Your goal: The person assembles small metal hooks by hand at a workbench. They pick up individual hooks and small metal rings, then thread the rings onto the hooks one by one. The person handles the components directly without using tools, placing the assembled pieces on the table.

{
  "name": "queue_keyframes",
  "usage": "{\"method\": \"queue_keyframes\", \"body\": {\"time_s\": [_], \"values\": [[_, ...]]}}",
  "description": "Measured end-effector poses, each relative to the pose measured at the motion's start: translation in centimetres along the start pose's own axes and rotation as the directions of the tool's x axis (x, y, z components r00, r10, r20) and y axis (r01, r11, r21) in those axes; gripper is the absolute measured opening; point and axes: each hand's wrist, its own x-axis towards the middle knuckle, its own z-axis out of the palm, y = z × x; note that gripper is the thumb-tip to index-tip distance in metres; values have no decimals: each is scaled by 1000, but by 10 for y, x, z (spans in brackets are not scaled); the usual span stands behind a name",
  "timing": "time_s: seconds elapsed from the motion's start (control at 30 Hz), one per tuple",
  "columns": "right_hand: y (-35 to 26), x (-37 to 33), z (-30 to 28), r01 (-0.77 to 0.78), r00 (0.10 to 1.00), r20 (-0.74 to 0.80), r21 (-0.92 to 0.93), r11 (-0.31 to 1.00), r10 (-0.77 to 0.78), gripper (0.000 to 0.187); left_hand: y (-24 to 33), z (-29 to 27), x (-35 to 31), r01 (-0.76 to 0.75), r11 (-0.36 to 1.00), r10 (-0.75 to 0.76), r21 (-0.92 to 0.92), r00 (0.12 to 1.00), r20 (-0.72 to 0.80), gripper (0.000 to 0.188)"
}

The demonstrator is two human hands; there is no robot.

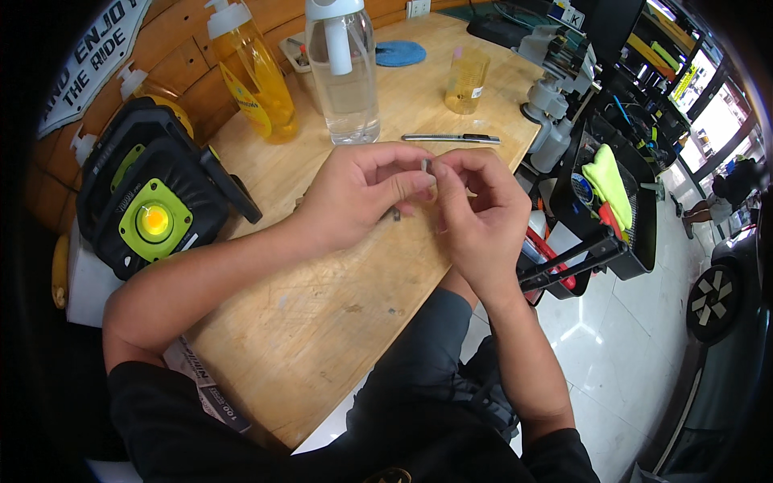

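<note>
Above the wooden table [346, 322], my two hands meet at their fingertips. A small flat grey piece [425, 166], too small to name its kind, is pinched there. The thumb and fingers of my left hand [354, 193] press on it from one side. From the other, my right hand [487, 213] closes thumb and forefinger at its edge; fingertips partly hide the piece. Just beyond my fingers, a dark-and-silver pen [451, 138] lies flat on the wood. A tiny dark piece [395, 215] shows beneath my left fingers.
Left stands a lit black-and-green work light [153, 219]. Behind are a yellow-liquid pump bottle [256, 88], a clear water bottle [346, 101], a blue pad [400, 53] and an amber cup [467, 80]. Right of the table is a black tool cart [640, 233] bearing a bright green cloth [608, 187].
</note>
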Motion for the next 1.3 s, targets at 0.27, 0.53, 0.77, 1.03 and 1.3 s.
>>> {"method": "queue_keyframes", "body": {"time_s": [0.27, 0.53, 0.77, 1.03, 1.3], "values": [[-12, -2, -2, 242, 970, 105, -354, 903, -219, 19, -10, -2, 1, -49, 996, 49, -70, 999, 3, 28], [-16, 4, -12, 364, 927, 230, -361, 859, -296, 22, -6, -13, 6, -34, 996, 46, -84, 989, 142, 30], [-16, 7, -17, 400, 907, 300, -389, 830, -296, 26, -3, -9, 5, -7, 992, 25, -126, 989, 144, 27], [-12, 4, -16, 456, 890, 196, -376, 807, -412, 23, 0, -8, 8, -38, 991, 59, -125, 984, 170, 31], [-15, 2, -16, 365, 931, 136, -338, 867, -339, 17, 3, -9, 8, -22, 992, 43, -122, 985, 166, 31]]}}
